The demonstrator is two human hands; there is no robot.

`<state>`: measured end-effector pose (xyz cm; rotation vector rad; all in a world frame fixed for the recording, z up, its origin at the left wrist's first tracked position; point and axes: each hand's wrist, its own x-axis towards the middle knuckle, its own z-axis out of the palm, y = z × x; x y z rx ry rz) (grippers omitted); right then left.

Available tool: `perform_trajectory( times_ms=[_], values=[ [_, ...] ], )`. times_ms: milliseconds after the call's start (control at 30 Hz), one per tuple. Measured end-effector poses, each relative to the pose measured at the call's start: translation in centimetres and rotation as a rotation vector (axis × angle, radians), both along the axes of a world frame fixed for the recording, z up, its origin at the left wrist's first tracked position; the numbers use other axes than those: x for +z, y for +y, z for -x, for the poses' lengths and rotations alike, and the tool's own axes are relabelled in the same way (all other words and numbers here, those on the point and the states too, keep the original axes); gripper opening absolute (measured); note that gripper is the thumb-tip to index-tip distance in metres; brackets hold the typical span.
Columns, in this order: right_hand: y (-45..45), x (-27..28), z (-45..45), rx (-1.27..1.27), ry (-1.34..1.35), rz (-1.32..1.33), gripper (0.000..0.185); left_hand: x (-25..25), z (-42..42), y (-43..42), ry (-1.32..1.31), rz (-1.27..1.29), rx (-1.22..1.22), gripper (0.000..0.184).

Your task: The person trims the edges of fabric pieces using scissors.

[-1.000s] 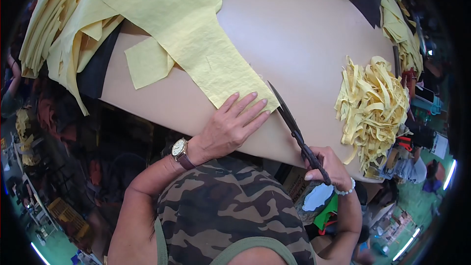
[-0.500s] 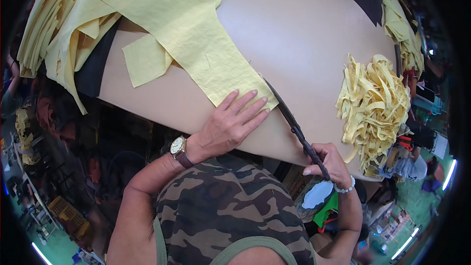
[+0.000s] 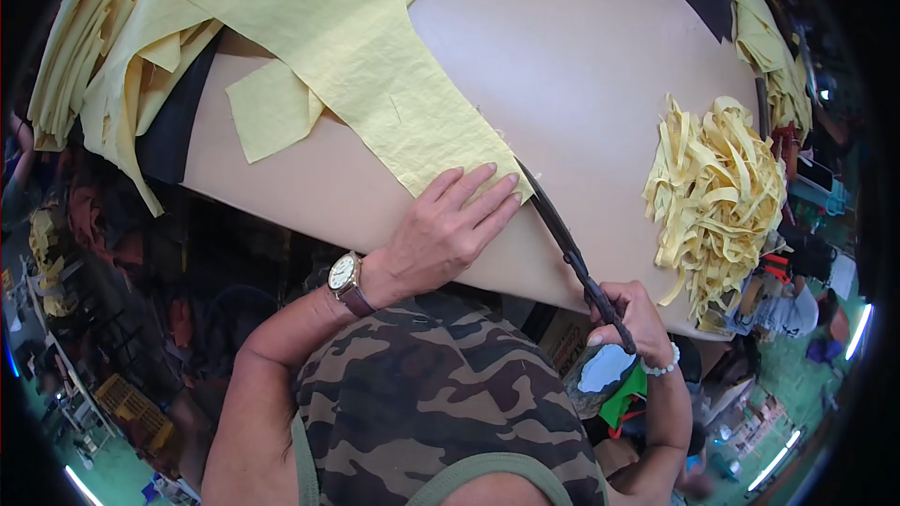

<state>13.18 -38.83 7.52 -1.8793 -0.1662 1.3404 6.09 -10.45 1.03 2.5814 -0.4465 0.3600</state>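
Observation:
A wide yellow cloth [image 3: 375,84] lies on the pale table, its narrow end pointing toward me. My left hand [image 3: 444,225] rests flat on that end with the fingers spread. In my right hand [image 3: 630,319] are long dark scissors [image 3: 564,242], held by the handles near the table's front edge. Their blades run along the right edge of the cloth's narrow end and look nearly closed. A smaller yellow piece [image 3: 272,111] lies left of the narrow part, partly beneath the cloth.
A heap of yellow strips [image 3: 717,201] sits on the table [image 3: 581,94] at the right. Layered yellow cloth [image 3: 84,47] hangs over the left end beside dark fabric [image 3: 178,122]. More yellow cloth [image 3: 764,28] hangs at the far right.
The scissors have shifted slightly along the cloth's edge, first away from me, then slightly back. My left hand stays on the cloth, its fingers a little farther to the right.

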Motion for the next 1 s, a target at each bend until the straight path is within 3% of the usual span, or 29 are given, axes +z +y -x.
perform_trajectory(
  times_ms=[1000],
  values=[
    [1.0, 0.6, 0.1, 0.023, -0.078, 0.170, 0.042, -0.2, 0.2, 0.2, 0.027, 0.028, -0.008, 0.033]
  ],
)
